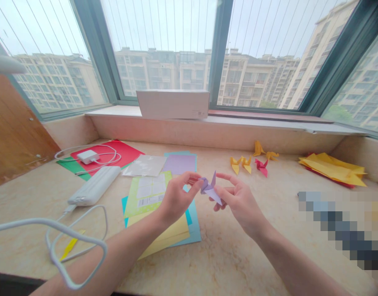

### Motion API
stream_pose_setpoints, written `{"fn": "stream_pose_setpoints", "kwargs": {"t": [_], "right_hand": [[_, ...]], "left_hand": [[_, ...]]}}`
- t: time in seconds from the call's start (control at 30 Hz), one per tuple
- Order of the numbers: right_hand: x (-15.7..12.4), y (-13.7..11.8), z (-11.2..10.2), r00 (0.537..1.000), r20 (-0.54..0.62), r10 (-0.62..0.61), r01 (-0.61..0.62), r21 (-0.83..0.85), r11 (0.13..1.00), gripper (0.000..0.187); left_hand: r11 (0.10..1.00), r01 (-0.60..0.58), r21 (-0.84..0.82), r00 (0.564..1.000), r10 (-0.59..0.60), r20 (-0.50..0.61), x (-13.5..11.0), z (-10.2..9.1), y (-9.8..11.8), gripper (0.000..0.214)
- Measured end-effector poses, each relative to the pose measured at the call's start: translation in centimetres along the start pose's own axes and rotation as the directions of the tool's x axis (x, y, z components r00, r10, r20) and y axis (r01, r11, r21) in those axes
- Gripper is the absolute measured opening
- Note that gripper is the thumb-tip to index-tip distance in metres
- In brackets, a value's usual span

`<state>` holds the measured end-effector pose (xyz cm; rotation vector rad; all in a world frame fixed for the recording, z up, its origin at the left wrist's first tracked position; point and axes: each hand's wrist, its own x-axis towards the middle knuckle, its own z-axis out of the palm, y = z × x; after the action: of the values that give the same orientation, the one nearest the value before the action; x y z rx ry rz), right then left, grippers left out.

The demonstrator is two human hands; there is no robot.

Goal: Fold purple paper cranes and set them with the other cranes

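While the left hand (179,195) pinches one end of the purple folded paper (211,192) between thumb and fingertips, the right hand (240,201) grips its other side, thumb pressed on it and forefinger stretched toward the upright point; whether that forefinger touches the point I cannot tell. The folded paper is held up just to the right of the lime-green packet (150,190). Pale yellow sheets (168,235) lie on the near side of the packet, over blue sheets (194,224). Just beyond the packet are a clear sleeve (144,165) and a lavender sheet (180,163). Well to the packet's right stand four small yellow figures (246,164) and a red one (262,167), with a yellow paper stack (333,167) farther right. Left of the packet lies a white power bank (94,185); beyond it on the sill sits a white box (172,105).
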<state>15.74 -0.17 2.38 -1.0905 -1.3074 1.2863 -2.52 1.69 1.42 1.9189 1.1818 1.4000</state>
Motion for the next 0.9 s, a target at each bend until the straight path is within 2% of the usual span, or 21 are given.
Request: {"fn": "stream_pose_setpoints", "kwargs": {"t": [0.2,0.47,0.6,0.77,0.9], "right_hand": [[-0.02,0.16,-0.04,1.000,0.025,0.011,-0.011,-0.001,1.000,0.057],[0.46,0.48,-0.23,1.000,0.012,0.009,-0.009,-0.006,1.000,0.040],[0.61,0.70,-0.41,1.000,0.026,0.006,-0.005,-0.018,1.000,0.038],[0.67,0.69,-0.46,0.992,0.123,-0.015,0.029,-0.116,0.993,0.034],[0.51,0.45,-0.34,0.988,0.145,-0.051,0.072,-0.142,0.987,0.030]], "left_hand": [[0.991,-0.089,0.099,0.996,0.089,0.003,-0.14,-0.18,-0.01,0.010],[0.989,-0.098,0.108,0.995,0.098,-0.001,-0.23,-0.14,-0.07,0.011],[0.998,-0.056,0.032,0.998,0.056,-0.009,-0.08,-0.19,0.07,0.013],[0.993,-0.007,-0.114,1.000,0.009,0.017,0.01,-0.14,0.33,0.014],[0.989,0.020,-0.144,0.999,-0.015,0.034,-0.01,-0.16,0.45,0.015]]}}
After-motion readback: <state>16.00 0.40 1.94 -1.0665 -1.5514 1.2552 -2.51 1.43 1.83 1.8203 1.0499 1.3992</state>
